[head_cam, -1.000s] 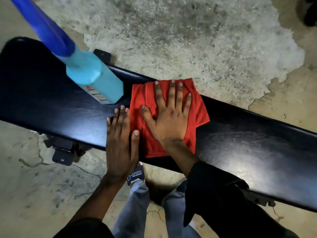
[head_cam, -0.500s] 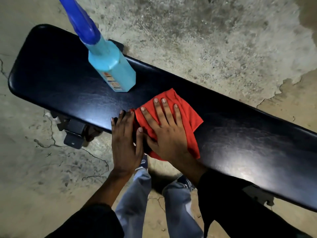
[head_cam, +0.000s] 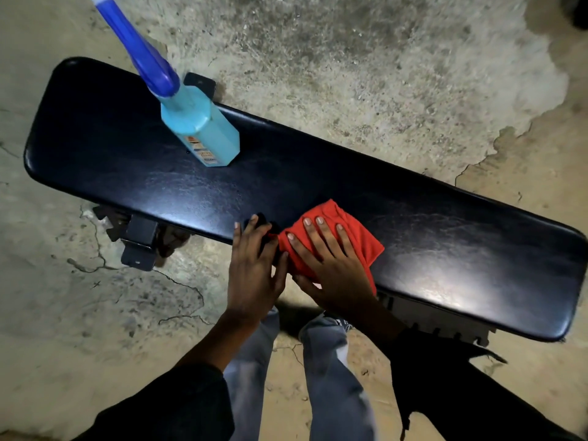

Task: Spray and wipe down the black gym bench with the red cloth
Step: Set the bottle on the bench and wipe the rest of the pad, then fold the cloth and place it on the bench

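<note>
The black gym bench [head_cam: 159,173] runs from upper left to lower right across the floor. A red cloth [head_cam: 359,230] lies bunched on its near edge. My right hand [head_cam: 331,268] presses flat on the cloth with straight, spread fingers. Just left of it, my left hand [head_cam: 254,265] rests on the bench's near edge, fingers straight and touching the pad. A turquoise spray bottle [head_cam: 200,128] with a blue trigger head stands upright on the left part of the pad, apart from both hands.
The metal bench foot [head_cam: 140,243] sticks out below the left end. Cracked, patchy concrete floor [head_cam: 350,74] surrounds the bench. My legs in grey jeans [head_cam: 331,377] stand close against the near side.
The cloth and my right hand have slid toward the near edge of the pad, and the cloth is more bunched. My left hand moved back with them. The bottle stayed put.
</note>
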